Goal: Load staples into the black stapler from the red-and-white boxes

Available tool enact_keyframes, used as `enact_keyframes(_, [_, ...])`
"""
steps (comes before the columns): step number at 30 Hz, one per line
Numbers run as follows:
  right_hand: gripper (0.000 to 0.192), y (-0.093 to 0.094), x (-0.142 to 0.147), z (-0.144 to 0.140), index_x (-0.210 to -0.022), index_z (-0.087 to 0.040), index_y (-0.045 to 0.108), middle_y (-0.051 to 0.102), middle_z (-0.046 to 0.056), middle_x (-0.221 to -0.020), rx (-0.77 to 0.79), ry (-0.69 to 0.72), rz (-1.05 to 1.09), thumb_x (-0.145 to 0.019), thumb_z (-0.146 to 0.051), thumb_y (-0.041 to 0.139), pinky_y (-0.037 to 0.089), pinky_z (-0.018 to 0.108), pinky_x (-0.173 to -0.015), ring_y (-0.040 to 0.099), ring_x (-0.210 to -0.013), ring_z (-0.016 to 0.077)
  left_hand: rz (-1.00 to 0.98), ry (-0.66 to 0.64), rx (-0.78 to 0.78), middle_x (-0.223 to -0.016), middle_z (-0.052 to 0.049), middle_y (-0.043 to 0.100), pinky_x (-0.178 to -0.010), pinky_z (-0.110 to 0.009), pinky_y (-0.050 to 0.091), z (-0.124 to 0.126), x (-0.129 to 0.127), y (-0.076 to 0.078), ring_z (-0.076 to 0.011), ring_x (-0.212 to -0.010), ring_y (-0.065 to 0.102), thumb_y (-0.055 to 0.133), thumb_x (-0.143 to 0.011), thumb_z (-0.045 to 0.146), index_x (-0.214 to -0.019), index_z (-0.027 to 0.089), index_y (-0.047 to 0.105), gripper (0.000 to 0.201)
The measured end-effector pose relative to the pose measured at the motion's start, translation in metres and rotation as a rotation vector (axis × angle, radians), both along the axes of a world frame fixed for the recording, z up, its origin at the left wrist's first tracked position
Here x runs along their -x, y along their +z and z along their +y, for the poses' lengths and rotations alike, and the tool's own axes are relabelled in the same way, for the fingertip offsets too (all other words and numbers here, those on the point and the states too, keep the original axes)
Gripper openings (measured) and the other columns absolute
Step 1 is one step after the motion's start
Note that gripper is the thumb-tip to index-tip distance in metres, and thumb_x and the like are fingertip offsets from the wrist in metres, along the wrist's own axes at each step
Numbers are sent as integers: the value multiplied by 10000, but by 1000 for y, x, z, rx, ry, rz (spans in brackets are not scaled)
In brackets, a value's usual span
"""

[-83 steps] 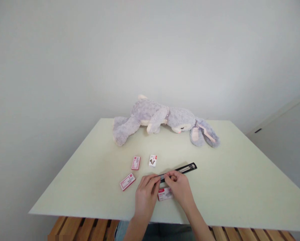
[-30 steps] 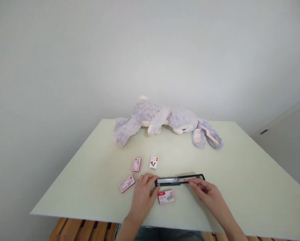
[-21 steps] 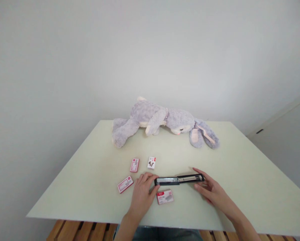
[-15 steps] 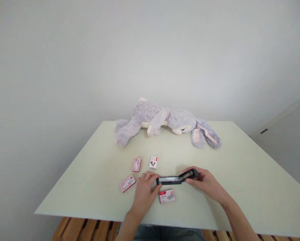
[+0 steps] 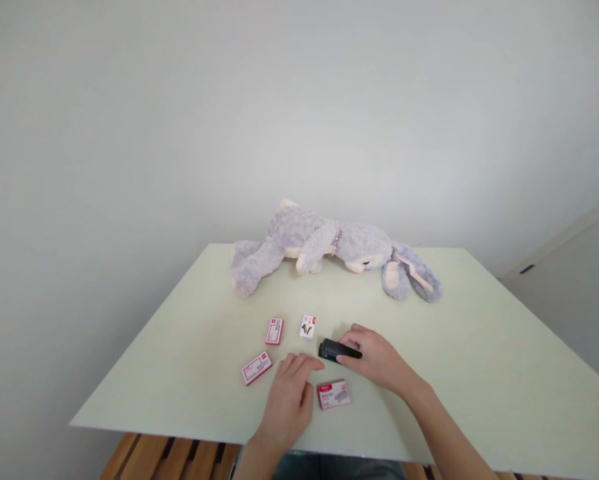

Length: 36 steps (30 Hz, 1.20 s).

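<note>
A black stapler (image 5: 333,350) lies folded shut on the pale green table (image 5: 479,373). My right hand (image 5: 377,360) is wrapped over its right part, thumb and fingers gripping it. To its left, my left hand (image 5: 289,393) rests flat on the table with fingers apart, holding nothing. A red and white staple box (image 5: 333,395) lies between my two hands, close to the front edge.
Two more red staple boxes (image 5: 256,368) (image 5: 274,331) and a small white box (image 5: 307,327) lie left of the stapler. A grey plush rabbit (image 5: 329,247) lies on its side along the table's far edge. Wooden slats (image 5: 144,460) show below the front edge.
The stapler was spread open flat; my right hand swung its far arm over to the left and folded it shut. My left hand let go and slid back toward me.
</note>
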State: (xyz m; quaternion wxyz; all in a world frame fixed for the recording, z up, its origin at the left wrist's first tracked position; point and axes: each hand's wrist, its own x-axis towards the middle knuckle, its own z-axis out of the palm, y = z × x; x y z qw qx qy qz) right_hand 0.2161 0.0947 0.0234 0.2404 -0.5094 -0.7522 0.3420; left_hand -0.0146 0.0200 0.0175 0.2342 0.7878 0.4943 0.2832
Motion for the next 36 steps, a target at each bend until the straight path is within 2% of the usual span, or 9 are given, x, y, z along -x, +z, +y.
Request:
enact_keyframes(3, [251, -12, -10, 10, -957, -204, 714, 534, -59, -696, 49, -93, 83, -822, -415, 729, 379, 241, -620, 479, -642, 135, 50, -326, -7, -1331, 4, 670, -1068, -452, 478, -9, -8, 22, -256, -1257, 568, 470, -647, -42, -1321, 385, 618, 811])
enact_keyframes(5, [371, -21, -16, 11, -1104, -196, 698, 478, -82, -643, 70, -117, 98, -864, -478, 684, 375, 238, -587, 451, -598, 130, 90, -394, -3, -1414, 16, 624, -1129, -467, 441, -7, -5, 24, -260, -1315, 540, 475, -596, -37, -1388, 406, 569, 912])
enact_keyframes(11, [631, -44, -17, -26, -1314, -173, 633, 427, -84, -634, 229, -305, 316, -897, -646, 616, 397, 242, -482, 453, -505, 122, 153, -35, 1, -1390, -67, 614, -1108, -477, 461, 19, 31, -12, -288, -1297, 560, 588, -723, 85, -1489, 328, 476, 811])
enact_keyframes(15, [731, -55, 11, -59, -1437, -176, 550, 459, -78, -669, 336, -328, 478, -903, -672, 602, 439, 245, -421, 475, -447, 113, 100, -34, 31, -1456, -93, 576, -1142, -518, 420, 17, 16, -28, -316, -1332, 527, 636, -743, 123, -1532, 292, 416, 837])
enact_keyframes(21, [693, -55, 32, -70, -1443, -204, 565, 475, -73, -658, 331, -341, 529, -914, -650, 608, 373, 211, -379, 415, -429, 88, -14, -55, 59, -1493, -75, 553, -1124, -509, 456, 1, -2, -22, -308, -1342, 512, 676, -782, 144, -1580, 331, 338, 886])
enact_keyframes(23, [684, -55, 30, -69, -1437, -202, 571, 468, -74, -658, 327, -334, 525, -916, -644, 613, 372, 213, -379, 416, -428, 87, -3, 24, 20, -1485, -66, 551, -1128, -508, 451, 1, 17, -21, -295, -1349, 502, 659, -869, 208, -1555, 349, 382, 753])
enact_keyframes(28, [692, -60, 25, -68, -1433, -186, 568, 449, -75, -684, 342, -330, 527, -917, -646, 615, 391, 215, -374, 425, -437, 85, 179, 461, -53, -1278, -87, 614, -1039, -545, 486, 0, 92, -34, -306, -1158, 602, 565, -963, 303, -1469, 327, 512, 509])
enact_keyframes(31, [671, -60, 26, -68, -1430, -181, 565, 447, -74, -696, 340, -326, 533, -929, -624, 614, 402, 213, -371, 432, -442, 84, 202, 382, 102, -1225, -67, 594, -980, -472, 536, -13, 113, -38, -266, -1065, 648, 555, -968, 356, -1545, 362, 416, 593])
enact_keyframes(36, [676, -64, 27, -67, -1433, -162, 557, 441, -74, -698, 345, -342, 555, -929, -607, 628, 441, 215, -374, 453, -455, 89, 185, 159, 353, -1514, -66, 401, -1136, -409, 451, -36, 108, -24, -276, -1301, 569, 684, -784, 224, -1564, 367, 382, 849])
